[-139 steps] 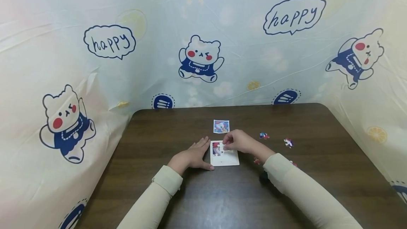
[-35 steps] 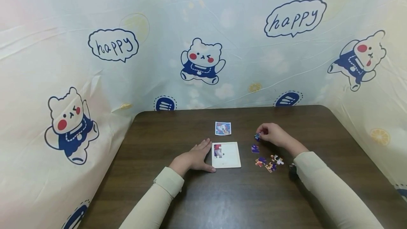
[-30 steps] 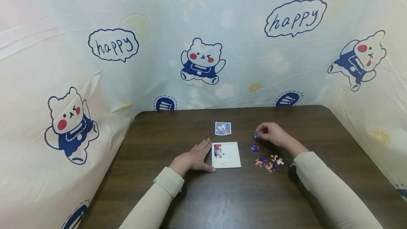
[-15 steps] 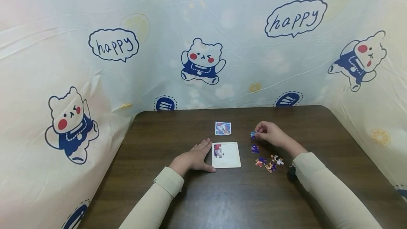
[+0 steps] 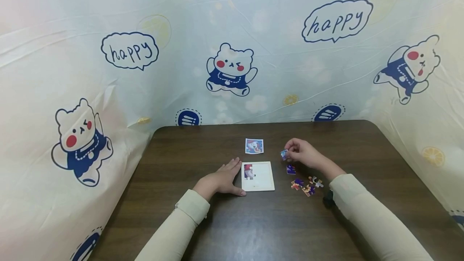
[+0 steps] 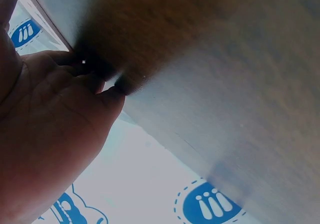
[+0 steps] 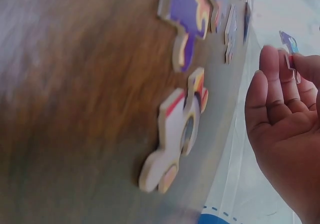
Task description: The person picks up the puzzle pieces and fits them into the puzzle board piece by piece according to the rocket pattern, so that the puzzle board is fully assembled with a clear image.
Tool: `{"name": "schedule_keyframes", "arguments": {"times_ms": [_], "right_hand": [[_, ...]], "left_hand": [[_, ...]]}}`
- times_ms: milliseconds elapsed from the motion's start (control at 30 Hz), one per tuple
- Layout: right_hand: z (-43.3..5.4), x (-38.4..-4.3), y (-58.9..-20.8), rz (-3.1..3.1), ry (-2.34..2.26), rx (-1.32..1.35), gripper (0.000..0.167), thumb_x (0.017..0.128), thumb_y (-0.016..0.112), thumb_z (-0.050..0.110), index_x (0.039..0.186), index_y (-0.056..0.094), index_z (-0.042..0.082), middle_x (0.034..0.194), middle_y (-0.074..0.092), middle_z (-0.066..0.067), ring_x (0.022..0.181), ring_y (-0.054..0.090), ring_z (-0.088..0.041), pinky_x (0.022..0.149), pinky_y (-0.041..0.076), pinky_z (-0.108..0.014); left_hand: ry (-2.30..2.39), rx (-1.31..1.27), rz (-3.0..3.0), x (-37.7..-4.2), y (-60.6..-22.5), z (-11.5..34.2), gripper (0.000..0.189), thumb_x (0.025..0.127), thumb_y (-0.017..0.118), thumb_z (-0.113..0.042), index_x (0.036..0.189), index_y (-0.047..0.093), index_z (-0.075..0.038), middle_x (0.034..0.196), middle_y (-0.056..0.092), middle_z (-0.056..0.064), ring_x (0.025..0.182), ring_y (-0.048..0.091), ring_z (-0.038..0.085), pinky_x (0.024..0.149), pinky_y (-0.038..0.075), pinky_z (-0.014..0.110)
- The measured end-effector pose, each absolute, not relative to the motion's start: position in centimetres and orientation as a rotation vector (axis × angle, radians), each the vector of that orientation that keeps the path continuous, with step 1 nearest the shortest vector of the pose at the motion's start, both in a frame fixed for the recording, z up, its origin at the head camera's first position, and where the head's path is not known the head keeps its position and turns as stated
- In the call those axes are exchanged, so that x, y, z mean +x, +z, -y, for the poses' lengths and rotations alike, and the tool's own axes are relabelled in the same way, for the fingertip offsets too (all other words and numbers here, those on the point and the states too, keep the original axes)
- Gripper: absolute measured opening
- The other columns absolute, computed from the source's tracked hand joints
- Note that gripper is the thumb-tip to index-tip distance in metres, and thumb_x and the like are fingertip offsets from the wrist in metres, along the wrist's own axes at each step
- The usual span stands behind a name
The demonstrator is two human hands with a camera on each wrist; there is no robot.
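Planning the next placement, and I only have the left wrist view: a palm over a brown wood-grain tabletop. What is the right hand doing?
Observer: The right hand pinches a small, flat, blue-and-purple jigsaw piece.
Operator: And where is the one I see?
Observer: The left hand lies at the left edge of a square white puzzle board.
Operator: How filled is that?
Observer: Only its upper left part shows a red-and-white picture section.
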State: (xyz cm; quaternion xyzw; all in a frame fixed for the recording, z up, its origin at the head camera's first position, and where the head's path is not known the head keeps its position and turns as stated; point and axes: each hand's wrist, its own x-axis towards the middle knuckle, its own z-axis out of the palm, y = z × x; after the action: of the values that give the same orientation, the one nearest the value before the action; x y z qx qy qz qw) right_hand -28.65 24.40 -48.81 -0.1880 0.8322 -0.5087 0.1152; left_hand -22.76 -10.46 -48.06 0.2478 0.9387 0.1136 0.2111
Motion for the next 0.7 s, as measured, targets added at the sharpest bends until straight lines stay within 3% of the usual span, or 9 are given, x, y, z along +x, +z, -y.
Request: {"name": "schedule_keyframes", "arguments": {"times_ms": [400,700], "right_hand": [[-23.2,-28.2,-48.4,-2.406,-1.511,-0.574,0.019,0.096,0.060,0.002,0.115,0.058,-0.001,0.095,0.063,-0.016,0.082,0.065,-0.029,0.072,0.058,-0.036],[-22.0,-28.1,-48.6,-2.402,-1.486,-0.612,0.025,0.098,0.063,0.011,0.119,0.063,-0.004,0.094,0.063,-0.013,0.082,0.065,-0.027,0.072,0.057,-0.035]], "left_hand": [[0.304,0.675,-2.610,-22.9,-48.2,10.5,0.114,0.078,0.071,-0.066,0.160,0.014,-0.010,0.166,0.006,0.007,0.152,0.004,0.024,0.121,0.013,0.044],[0.325,0.693,-2.607,-22.8,-48.2,10.5,0.114,0.078,0.073,-0.064,0.159,0.015,-0.008,0.166,0.008,0.010,0.152,0.006,0.026,0.120,0.014,0.046]]}}
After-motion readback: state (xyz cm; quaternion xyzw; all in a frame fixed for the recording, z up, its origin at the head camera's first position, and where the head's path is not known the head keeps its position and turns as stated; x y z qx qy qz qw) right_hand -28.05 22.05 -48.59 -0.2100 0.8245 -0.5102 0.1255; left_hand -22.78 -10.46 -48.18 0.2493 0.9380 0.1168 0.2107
